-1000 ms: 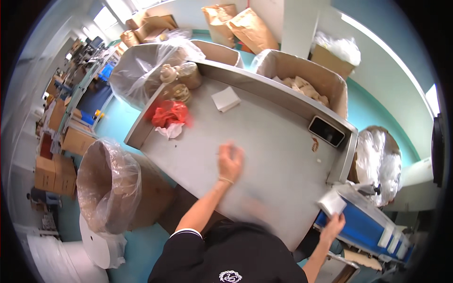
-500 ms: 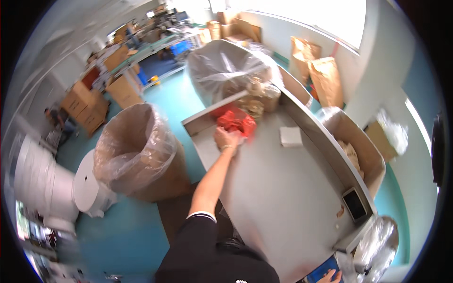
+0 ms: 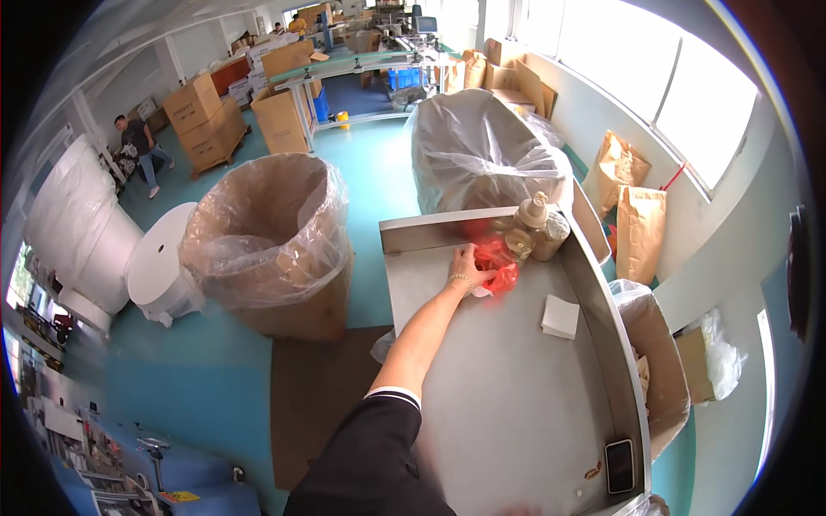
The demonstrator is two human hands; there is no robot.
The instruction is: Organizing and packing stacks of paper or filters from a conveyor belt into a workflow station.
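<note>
The left grip (image 3: 467,267) grasped red plastic (image 3: 497,254); beyond it stood a bottle (image 3: 521,236), right of it white sheets (image 3: 560,316); the right grip's state couldn't be told.

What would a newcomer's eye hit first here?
Probably the crumpled red plastic near the far end of the grey metal table, with the left hand gripping it. Next, the big plastic-lined brown bin on the floor left of the table, then the phone near its near right corner.
</note>
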